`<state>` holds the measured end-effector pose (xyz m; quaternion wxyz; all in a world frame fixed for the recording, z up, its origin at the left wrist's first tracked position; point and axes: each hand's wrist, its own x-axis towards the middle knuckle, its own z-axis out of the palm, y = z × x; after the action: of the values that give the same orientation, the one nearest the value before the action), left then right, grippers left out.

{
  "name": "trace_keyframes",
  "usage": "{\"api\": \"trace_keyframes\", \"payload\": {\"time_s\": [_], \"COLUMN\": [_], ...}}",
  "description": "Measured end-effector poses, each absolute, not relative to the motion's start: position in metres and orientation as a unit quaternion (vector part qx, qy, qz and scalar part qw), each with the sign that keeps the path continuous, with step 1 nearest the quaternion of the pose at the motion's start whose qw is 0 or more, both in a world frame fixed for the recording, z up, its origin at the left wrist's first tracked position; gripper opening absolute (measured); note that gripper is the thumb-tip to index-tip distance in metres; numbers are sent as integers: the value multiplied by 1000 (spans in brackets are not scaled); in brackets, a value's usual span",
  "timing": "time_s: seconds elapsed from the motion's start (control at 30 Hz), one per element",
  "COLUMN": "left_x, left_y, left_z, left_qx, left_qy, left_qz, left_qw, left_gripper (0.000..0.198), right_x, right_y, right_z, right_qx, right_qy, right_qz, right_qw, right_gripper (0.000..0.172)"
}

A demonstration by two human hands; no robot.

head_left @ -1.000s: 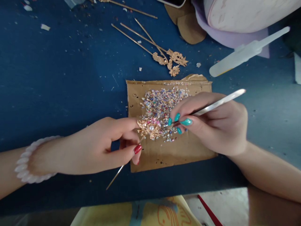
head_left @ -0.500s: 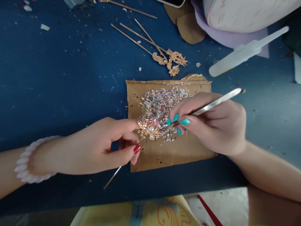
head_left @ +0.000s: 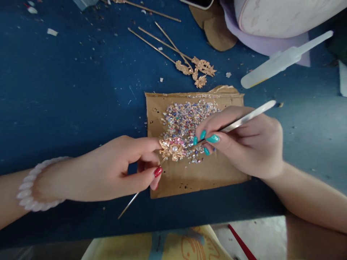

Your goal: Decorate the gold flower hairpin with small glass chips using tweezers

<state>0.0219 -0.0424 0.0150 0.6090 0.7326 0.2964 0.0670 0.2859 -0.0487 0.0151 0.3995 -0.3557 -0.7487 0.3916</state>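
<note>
recorder: left hand, state?

inspector: left hand (head_left: 108,169) sits at the left edge of the cardboard sheet (head_left: 200,177). its fingers (head_left: 143,144) are pressed together, pinching the gold hairpin (head_left: 173,148) just below its flower head. the stem runs out past the sheet's lower left corner, over the blue worktop (head_left: 67,90). there is a white bead bracelet (head_left: 29,184) on that wrist.

recorder: right hand?

inspector: right hand (head_left: 244,144) is over the sheet's right half, fingers (head_left: 214,139) closed around steel tweezers (head_left: 244,119). the tips rest at the right side of the flower head. whether they grip a chip, i cannot tell; it is too small to see.

recorder: position of the flower head?

inspector: held just over the sheet's middle, at the near edge of the heap of coloured chips (head_left: 187,115).

recorder: progress?

inspector: judged partial. the head carries a pearl at its centre and a few pink and pale chips around it; most of the gold petals read as bare. the heap is large. three more gold hairpins (head_left: 189,66) lie beyond the sheet's far edge, with no chips on their heads as far as can be seen. a white squeeze bottle (head_left: 282,59) lies beyond the sheet's far right corner, with neither hand on it.
</note>
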Motion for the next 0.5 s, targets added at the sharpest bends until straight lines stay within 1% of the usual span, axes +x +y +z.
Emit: {"api": "trace_keyframes", "payload": {"time_s": [0.2,0.5], "left_x": [22,23], "left_y": [-42,-43], "left_z": [16,17], "left_qx": [730,727], "left_qy": [302,300], "left_qz": [61,61], "left_qw": [611,615], "left_gripper": [17,17], "right_x": [288,286], "right_y": [-47,-49], "right_z": [17,15], "right_qx": [-337,-345], "right_qy": [-776,-766], "right_qz": [367,378], "right_qw": [386,389], "right_gripper": [7,7]}}
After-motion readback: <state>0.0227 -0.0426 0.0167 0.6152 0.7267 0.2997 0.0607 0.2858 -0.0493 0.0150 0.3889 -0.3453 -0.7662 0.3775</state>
